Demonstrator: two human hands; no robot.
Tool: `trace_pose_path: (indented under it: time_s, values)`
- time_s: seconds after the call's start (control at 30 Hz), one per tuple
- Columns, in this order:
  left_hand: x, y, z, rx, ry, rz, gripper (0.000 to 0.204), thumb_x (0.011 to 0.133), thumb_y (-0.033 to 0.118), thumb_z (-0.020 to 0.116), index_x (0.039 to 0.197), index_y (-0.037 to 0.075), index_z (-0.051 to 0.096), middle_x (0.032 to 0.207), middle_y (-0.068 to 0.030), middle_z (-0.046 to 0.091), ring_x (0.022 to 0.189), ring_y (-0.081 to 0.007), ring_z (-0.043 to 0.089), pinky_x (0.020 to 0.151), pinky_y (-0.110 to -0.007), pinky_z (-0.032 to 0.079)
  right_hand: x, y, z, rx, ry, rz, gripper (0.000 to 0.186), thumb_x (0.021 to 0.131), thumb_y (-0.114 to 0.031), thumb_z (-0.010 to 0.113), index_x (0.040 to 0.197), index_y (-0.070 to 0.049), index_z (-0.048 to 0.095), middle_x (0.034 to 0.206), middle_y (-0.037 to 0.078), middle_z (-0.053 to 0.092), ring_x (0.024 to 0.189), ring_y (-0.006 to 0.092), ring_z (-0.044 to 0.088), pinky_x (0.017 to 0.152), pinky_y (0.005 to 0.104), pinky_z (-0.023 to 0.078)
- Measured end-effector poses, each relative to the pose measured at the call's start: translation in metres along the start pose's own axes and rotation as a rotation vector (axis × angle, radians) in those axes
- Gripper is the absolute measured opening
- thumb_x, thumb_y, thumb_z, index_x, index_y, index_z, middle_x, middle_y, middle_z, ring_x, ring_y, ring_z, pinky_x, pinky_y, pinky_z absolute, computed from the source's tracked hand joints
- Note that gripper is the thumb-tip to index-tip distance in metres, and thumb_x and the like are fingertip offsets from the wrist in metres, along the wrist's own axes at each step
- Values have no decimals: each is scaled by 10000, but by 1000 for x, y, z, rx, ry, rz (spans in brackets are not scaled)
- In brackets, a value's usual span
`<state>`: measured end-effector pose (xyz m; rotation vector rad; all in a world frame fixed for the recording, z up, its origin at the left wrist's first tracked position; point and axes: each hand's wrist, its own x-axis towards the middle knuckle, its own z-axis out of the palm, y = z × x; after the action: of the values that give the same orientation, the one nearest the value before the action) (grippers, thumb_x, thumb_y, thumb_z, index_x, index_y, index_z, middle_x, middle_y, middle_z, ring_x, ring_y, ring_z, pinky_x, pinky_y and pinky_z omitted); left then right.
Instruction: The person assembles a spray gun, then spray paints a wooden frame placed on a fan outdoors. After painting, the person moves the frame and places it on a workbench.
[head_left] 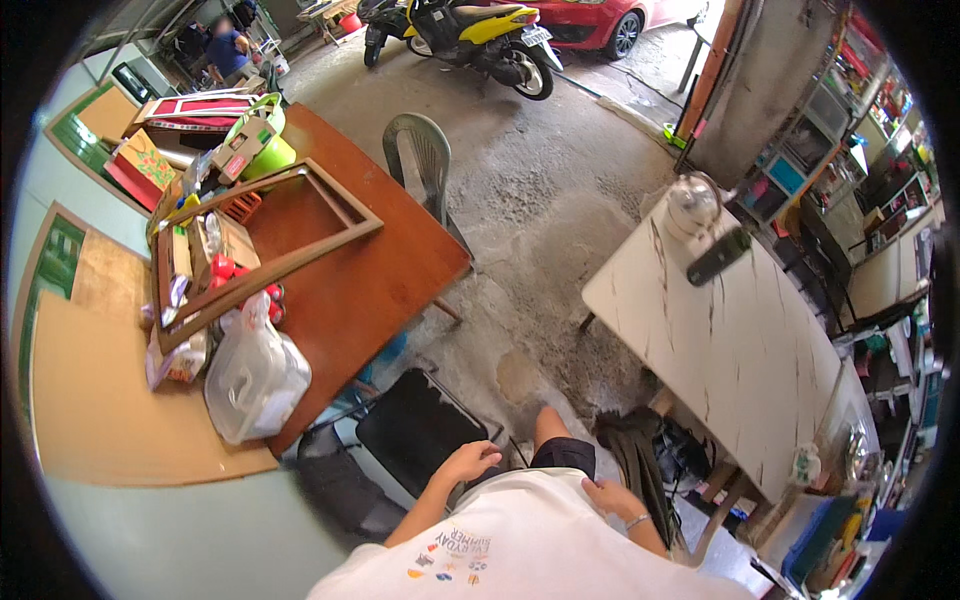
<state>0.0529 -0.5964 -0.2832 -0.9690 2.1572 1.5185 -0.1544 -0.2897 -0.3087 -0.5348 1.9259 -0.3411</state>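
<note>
Left hand (pixel 470 462): fingers loosely bent, near a black chair (pixel 412 428).
Right hand (pixel 612 499): against the white shirt (pixel 530 525).
Brown table (pixel 405 275): wooden frame (pixel 290 271), lidded plastic tub (pixel 258 388).
White table (pixel 725 355): shiny silver vessel (pixel 693 208), dark cylinder (pixel 718 258).
Background: yellow scooter (pixel 490 32), red car (pixel 588 24).

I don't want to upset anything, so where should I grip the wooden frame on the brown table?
Probably the right-hand bar of the wooden frame, approached from the right: it's slim and over bare brown table, while the left end overlies packages.
</note>
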Motion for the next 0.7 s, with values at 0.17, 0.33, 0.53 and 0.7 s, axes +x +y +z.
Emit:
trace_pose_path:
  time_s: [0.17,0.33,0.53,0.7]
  values:
    - [130,58,-116,-24,108,159,382,918,315,624,1158,17,642,1176,-177,642,1104,-320,604,951,-393,467,86,-168,-160,-352,-74,-157,602,960,-536,461,896,13,700,681,142,695,720,307,707,712,399,538]
    - [295,86,-260,175,696,238,352,872,294,658,1132,58,642,1252,-168,572,1201,-358,493,1035,-434,391,190,-301,-294,-121,73,-129,317,948,-341,588,964,-33,659,564,107,634,636,288,681,639,402,525]
    - [353,100,-350,471,762,-28,249,817,240,684,1023,104,652,1066,-112,566,1091,-307,526,925,-466,426,317,-496,-459,-187,464,-760,325,940,-250,639,1130,9,593,818,147,688,744,219,688,636,336,523]
    - [432,131,-392,119,444,39,194,863,234,640,942,64,689,976,-147,659,946,-332,626,827,-451,485,372,-618,-567,79,395,-804,329,960,-208,615,1210,1,566,853,126,666,774,180,673,680,292,518]
